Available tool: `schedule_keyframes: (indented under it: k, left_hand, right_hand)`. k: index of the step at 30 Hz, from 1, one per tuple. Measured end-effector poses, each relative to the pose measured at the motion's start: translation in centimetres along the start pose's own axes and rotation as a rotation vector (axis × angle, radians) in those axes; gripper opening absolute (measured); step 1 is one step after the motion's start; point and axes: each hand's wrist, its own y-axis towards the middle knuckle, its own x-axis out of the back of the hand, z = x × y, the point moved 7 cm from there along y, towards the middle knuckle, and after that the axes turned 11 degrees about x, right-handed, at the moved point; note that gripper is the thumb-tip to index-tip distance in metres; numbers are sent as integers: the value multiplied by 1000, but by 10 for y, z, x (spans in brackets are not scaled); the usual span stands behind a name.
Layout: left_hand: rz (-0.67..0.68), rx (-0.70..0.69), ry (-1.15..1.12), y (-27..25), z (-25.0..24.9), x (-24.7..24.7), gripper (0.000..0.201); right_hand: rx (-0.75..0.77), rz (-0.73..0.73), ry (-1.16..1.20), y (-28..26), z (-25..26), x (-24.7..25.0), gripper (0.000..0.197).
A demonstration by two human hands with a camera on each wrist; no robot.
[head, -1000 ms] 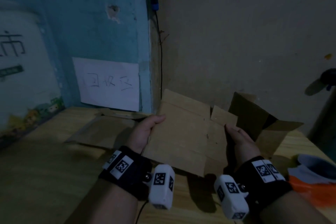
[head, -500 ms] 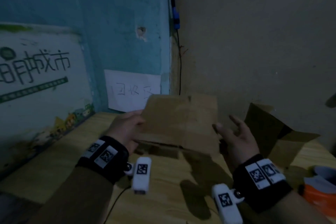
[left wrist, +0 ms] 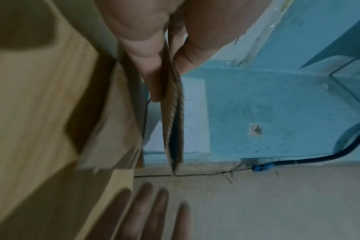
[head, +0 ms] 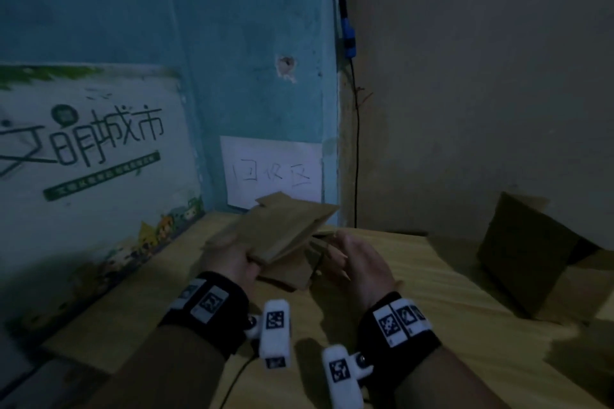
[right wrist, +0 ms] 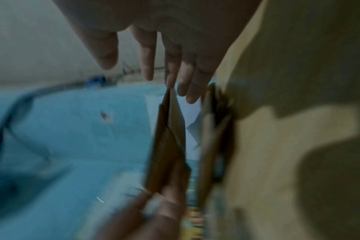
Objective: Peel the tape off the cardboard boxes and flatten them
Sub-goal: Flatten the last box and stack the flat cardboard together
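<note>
My left hand (head: pixel 244 261) grips the near left edge of a flattened cardboard box (head: pixel 282 229), held tilted just above the wooden table. In the left wrist view thumb and fingers (left wrist: pixel 146 53) pinch the folded layers of this box (left wrist: pixel 174 116) edge-on. My right hand (head: pixel 339 251) hovers beside its right edge, fingers (right wrist: pixel 148 58) straight and spread, holding nothing. Under the held piece lies another flat cardboard (head: pixel 289 274) on the table. An unflattened open box (head: pixel 531 256) stands at the right.
The table (head: pixel 432 302) ends at a blue wall with a white paper sign (head: pixel 270 173) and a large poster (head: pixel 83 143) on the left. A black cable (head: pixel 357 143) runs down the corner beside a grey wall.
My right hand has let go of the flattened box. The left hand alone has carried it left and back, over the flat cardboard near the paper sign, and tilted it lower.
</note>
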Motion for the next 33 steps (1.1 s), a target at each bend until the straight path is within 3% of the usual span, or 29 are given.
schedule_keyframes:
  k: [1,4,6,11,17,22,25,33]
  left_hand:
    - [26,19,-19,0,9,-3,45]
    - [55,44,-4,-3,25,-8,52]
    - [46,65,23,-5,33,-8,49]
    - [41,174,32,-9,40,-5,27]
    - [-52,135,162,-20,27,1,12]
    - [-35,46,100,-36,21,-5,10]
    - [29,90,35,-51,26,-24,10]
    - [222,136,-28,-69,51,-115,20]
  right_hand:
    - [6,50,-53,-2,-4,-2,56]
    - [-19,87,-36,-7,-1,-1,34]
    - [-87,67,1,-6,-3,3,32]
    - [-230,-22,162,-3,-19,8,53]
    - [-242,-81,273,-6,-13,11,45]
    - [-144,-168,237,-5,6,23,48]
    - [-45,-257,232,-7,25,37,45]
    - [147,-466,211,-32,92,123,40]
